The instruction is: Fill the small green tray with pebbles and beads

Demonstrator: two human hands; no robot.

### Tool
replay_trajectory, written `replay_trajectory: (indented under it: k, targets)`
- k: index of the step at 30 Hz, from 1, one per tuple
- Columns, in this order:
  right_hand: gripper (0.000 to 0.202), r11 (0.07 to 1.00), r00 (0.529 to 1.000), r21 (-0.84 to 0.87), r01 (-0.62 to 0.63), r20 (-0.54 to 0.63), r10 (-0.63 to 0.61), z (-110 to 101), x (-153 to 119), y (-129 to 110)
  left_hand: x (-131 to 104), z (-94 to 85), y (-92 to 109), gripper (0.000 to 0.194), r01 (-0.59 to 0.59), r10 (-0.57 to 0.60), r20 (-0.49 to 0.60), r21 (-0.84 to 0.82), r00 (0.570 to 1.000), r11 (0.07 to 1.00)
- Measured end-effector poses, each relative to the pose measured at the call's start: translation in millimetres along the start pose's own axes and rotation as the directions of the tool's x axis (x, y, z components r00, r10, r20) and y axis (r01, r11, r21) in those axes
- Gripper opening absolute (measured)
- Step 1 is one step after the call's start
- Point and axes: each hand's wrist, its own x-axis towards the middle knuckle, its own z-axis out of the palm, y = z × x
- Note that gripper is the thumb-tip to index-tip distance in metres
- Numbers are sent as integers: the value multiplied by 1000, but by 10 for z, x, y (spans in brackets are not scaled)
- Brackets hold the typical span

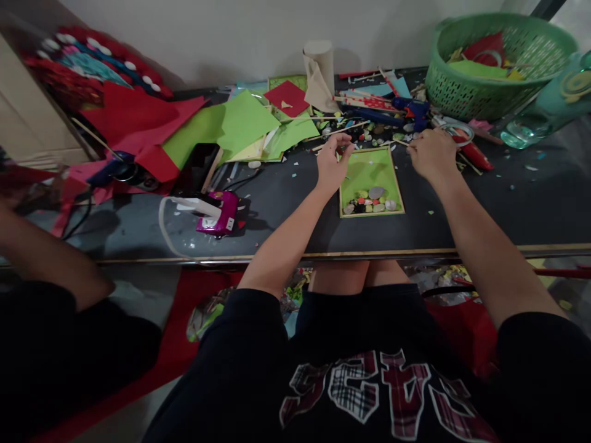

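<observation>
A green card (369, 171) framed with thin sticks lies on the dark table, with painted pebbles (370, 202) grouped along its near edge. My left hand (331, 161) is at the card's upper left corner, its fingers curled towards the thumb; whatever they pinch is too small to make out. To the right of the card, my right hand (434, 155) is closed, and a short thin wooden stick (401, 143) pokes out from its fingertips. Beyond both hands are loose pebbles (378, 130) and a blue glue gun (412, 109).
A green basket (489, 92) and a glass bottle (549, 104) stand at the back right. Coloured paper (247, 123) is piled at the back left. Nearer are a purple power socket block (221, 212) and a phone (199, 165). Another person's arm (50, 246) reaches in from the left.
</observation>
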Motion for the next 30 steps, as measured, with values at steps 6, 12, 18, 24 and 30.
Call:
replay_trajectory:
  k: [6, 12, 18, 24, 30]
  targets:
    - [37, 981, 992, 142, 129, -7, -129, -133, 160, -196, 21, -17, -53, 62, 16, -16, -19, -8, 1000, 1000]
    - [34, 960, 964, 119, 252, 53, -259, -29, 477, -344, 2, 6, -103, 56, 49, -50, -28, -22, 998, 999]
    - [26, 949, 957, 141, 283, 30, -290, 151, 689, -416, 0, 13, -68, 42, 64, -64, 1, 7, 998, 998]
    - [18, 962, 982, 225, 153, 70, -173, -34, 535, -517, -9, -7, 72, 37, 49, -52, 105, 28, 993, 998]
    - [26, 787, 990, 607, 109, -134, -35, 101, 263, -559, -17, -3, 152, 37, 27, -32, 107, 43, 994, 999]
